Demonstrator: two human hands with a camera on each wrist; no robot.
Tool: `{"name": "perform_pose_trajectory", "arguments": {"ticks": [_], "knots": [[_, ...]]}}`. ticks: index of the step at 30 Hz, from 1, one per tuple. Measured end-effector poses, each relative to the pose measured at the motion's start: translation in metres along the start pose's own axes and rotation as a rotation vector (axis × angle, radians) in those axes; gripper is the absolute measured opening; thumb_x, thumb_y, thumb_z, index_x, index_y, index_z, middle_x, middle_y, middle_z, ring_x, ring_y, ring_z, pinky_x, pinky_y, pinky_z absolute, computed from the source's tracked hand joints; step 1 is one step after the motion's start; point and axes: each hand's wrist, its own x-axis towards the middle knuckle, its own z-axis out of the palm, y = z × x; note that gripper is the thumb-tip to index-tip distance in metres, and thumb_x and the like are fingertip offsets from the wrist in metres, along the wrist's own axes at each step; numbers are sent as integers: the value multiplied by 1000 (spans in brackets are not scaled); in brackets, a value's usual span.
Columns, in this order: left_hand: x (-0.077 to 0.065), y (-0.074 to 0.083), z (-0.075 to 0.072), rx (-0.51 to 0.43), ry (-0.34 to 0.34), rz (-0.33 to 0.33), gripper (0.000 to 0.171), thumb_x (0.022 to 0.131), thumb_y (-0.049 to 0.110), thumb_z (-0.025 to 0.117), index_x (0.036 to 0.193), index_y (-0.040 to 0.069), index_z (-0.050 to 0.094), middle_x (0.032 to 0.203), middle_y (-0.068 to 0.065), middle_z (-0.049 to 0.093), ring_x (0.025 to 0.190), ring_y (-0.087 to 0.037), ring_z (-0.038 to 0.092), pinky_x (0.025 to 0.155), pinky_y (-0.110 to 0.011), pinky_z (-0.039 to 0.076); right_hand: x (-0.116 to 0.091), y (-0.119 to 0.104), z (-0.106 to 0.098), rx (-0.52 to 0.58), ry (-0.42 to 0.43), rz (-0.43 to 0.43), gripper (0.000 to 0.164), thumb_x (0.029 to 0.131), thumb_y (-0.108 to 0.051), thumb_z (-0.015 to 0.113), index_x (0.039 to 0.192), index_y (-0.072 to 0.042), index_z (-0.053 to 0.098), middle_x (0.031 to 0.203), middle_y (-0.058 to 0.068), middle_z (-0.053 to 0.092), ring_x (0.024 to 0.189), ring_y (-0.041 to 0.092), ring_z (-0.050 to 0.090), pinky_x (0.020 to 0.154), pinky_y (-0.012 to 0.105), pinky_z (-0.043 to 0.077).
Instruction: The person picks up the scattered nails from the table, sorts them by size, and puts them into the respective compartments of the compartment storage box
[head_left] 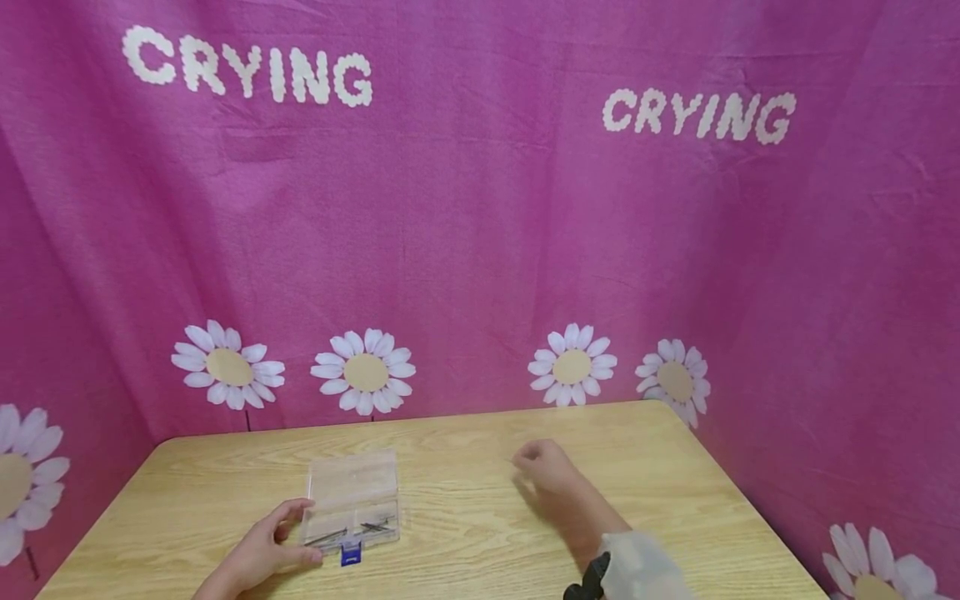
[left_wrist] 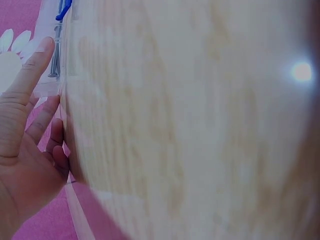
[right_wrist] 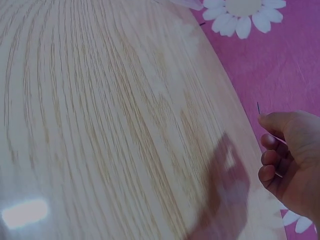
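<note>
A small clear plastic box (head_left: 352, 500) lies on the table with its lid tipped back and a blue latch (head_left: 351, 553) at the front. Inside the base are several thin dark metal nails (head_left: 377, 526), in separate compartments. My left hand (head_left: 272, 542) holds the box at its left side, thumb by the front corner and fingers by the back one. In the left wrist view that thumb (left_wrist: 37, 65) lies alongside the nails in the box. My right hand (head_left: 551, 468) is over the table to the right of the box. Between thumb and forefinger it pinches a thin dark nail (right_wrist: 258, 108), its tip sticking out.
The wood-grain table (head_left: 465, 483) has rounded far corners. Pink cloth (head_left: 465, 250) with white daisies and lettering hangs behind it and at both sides. On the right wrist is a black strap (head_left: 592, 579) by a pale sleeve (head_left: 645, 567).
</note>
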Motion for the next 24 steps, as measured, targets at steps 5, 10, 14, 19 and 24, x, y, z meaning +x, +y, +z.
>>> {"name": "perform_pose_trajectory", "arguments": {"ticks": [5,10,14,19,24], "knots": [[-1,1,0,-1,-1,-13,74,72,24,81,133,5,43,135,-30,45,120,-38,47,96,-52,39,3,-5,7,34,-29,68,15,86,-7,61,95,3,56,90,12,57,83,21,53,80,37,49],[-1,1,0,-12,-1,-8,74,72,23,81,133,4,42,135,-30,45,121,-38,46,97,-53,38,7,-9,15,44,-56,58,14,86,-7,59,95,3,56,88,11,57,82,22,54,77,35,49],[-1,-1,0,-17,-2,-4,74,72,23,81,133,4,42,135,-31,45,120,-38,47,97,-52,38,7,-13,24,68,-78,45,10,85,-4,58,93,2,56,86,13,57,80,23,54,74,34,49],[-1,-2,0,-22,2,1,75,72,24,81,133,4,43,135,-31,44,121,-41,46,96,-53,39,7,-23,34,43,-99,21,8,85,-2,58,92,0,57,87,13,58,81,23,54,74,32,48],[1,-3,1,-27,12,25,75,70,22,82,133,4,43,136,-32,43,124,-44,43,99,-55,36,13,-35,47,42,-136,7,10,89,-8,58,89,1,61,85,10,61,80,17,54,75,30,49]]}}
